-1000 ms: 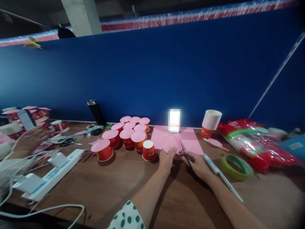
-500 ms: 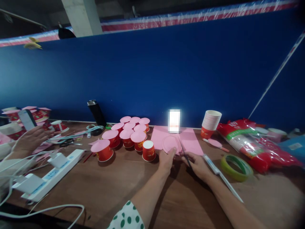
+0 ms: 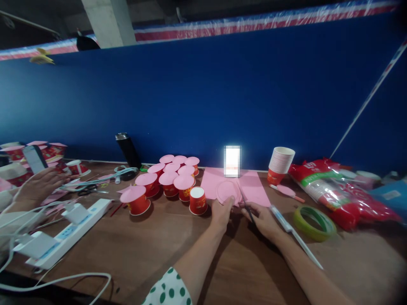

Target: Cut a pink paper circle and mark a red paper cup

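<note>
My left hand pinches the near edge of a round pink paper piece that lies over a pink paper sheet. My right hand is closed round the handles of dark scissors, whose blades point up along the right side of the paper round. A single red paper cup stands mouth up just left of my left hand. Behind it stands a cluster of red cups capped with pink paper discs.
A stack of red cups stands at the back right, with a red plastic bag, a green tape roll and a white pen-like tool. A black flask and white power strips lie left. Another person's hand rests far left.
</note>
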Motion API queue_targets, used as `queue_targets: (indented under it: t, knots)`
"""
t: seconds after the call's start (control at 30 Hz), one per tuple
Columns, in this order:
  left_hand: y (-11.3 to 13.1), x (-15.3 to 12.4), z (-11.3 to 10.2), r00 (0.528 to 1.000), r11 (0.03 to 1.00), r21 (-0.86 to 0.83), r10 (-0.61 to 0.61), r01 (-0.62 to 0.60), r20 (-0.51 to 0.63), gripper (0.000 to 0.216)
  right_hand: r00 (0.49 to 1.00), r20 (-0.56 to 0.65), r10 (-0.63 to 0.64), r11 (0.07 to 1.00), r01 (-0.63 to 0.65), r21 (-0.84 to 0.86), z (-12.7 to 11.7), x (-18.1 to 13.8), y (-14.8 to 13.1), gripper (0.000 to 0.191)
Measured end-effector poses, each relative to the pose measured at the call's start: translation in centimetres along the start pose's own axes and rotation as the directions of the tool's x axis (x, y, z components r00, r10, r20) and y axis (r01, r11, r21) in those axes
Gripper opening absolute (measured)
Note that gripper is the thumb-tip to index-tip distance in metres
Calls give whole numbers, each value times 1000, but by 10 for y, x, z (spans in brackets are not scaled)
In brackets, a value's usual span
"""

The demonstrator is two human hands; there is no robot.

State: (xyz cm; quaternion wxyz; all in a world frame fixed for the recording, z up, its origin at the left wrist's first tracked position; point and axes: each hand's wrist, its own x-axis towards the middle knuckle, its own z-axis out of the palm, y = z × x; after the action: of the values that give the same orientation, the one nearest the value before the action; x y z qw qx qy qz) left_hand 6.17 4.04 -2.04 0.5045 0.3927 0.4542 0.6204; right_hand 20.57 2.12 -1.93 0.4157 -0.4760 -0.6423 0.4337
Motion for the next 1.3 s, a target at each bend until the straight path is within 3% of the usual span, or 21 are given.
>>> queue_targets:
  t: [0.53, 0.9, 1.3]
  knots:
    - [8, -1, 2, 999, 999, -20, -45, 44, -21, 25, 995, -31, 90, 991, -86, 100, 3, -6, -28, 45]
    - [6, -1, 2, 998, 998, -33, -57, 56, -9, 29, 998, -26, 58, 994, -56, 89, 2, -3, -15, 44]
    - [8, -4, 3, 997, 997, -3, -80, 80, 8, 25, 997, -39, 70, 994, -67, 88, 2, -4, -20, 42]
